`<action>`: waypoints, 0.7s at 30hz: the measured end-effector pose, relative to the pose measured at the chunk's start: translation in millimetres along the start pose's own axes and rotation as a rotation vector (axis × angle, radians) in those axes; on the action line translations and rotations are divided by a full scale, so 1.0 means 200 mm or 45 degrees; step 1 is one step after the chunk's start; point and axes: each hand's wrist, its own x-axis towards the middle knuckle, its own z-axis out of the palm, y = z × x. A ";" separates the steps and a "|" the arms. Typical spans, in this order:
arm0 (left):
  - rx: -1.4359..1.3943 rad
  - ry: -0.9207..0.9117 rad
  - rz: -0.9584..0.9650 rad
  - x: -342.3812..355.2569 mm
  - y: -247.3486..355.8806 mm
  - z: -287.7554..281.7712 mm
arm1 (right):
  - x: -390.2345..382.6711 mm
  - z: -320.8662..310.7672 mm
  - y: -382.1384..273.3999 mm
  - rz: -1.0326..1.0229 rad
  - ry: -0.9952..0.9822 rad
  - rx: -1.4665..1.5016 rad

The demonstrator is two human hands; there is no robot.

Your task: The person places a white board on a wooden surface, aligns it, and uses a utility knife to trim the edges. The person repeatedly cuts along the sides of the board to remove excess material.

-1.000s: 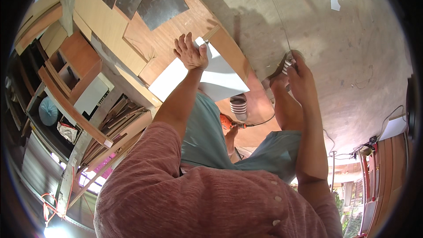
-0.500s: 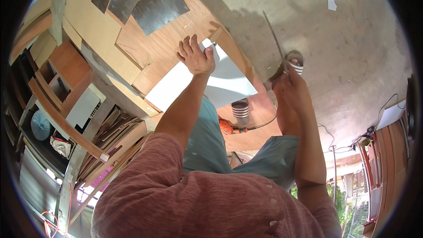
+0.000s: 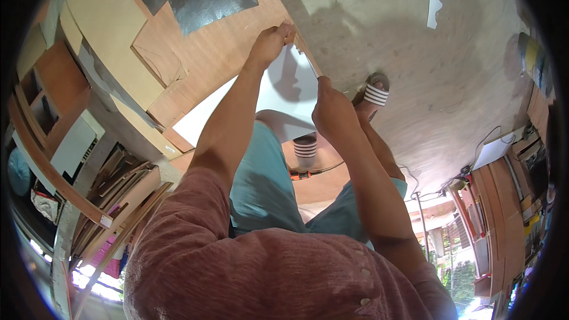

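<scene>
My left hand (image 3: 271, 42) is closed at the far corner of a white panel (image 3: 204, 112), its fingers on a small piece of wood (image 3: 290, 40) that is mostly hidden. My right hand (image 3: 331, 105) is a fist at the panel's right side. It grips a long, thin, straight tool (image 3: 309, 64) whose far end points up and left, to the wood near my left fingers. The tool's exact kind is too small to make out. The panel lies on a large plywood sheet (image 3: 219, 41), with the shadow of my hand and arm across it.
Dark rectangular sheets (image 3: 213, 0) lie on the plywood's far part. An orange power tool (image 3: 300, 175) with a cord is near my sandaled foot (image 3: 305, 149). Wood offcuts (image 3: 121, 192) are stacked at the left. A white scrap (image 3: 434, 1) lies on the concrete floor.
My left hand went from spread flat over the panel to closed on the wood at its corner. My right hand moved left from beside my foot, bringing the thin tool to the wood.
</scene>
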 end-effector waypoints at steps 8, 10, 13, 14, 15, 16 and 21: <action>-0.041 -0.362 -0.061 0.20 -0.04 0.06 | 0.04 0.03 -0.09 0.076 -0.102 -0.198; -0.035 -0.347 -0.055 0.24 -0.08 0.09 | 0.05 0.04 -0.09 0.075 -0.097 -0.249; 0.156 -0.392 0.092 0.29 -0.10 0.10 | 0.06 0.04 -0.13 0.088 -0.114 -0.314; 0.255 -0.423 0.162 0.29 -0.09 0.10 | 0.06 0.03 -0.15 0.102 -0.125 -0.328; 0.266 -0.446 0.139 0.29 -0.07 0.10 | 0.07 0.03 -0.16 0.118 -0.130 -0.333; 0.277 -0.469 0.117 0.29 -0.05 0.09 | 0.08 0.03 -0.17 0.135 -0.135 -0.337; 0.266 -0.360 -0.056 0.30 -0.07 0.14 | 0.10 0.05 -0.19 0.162 -0.137 -0.323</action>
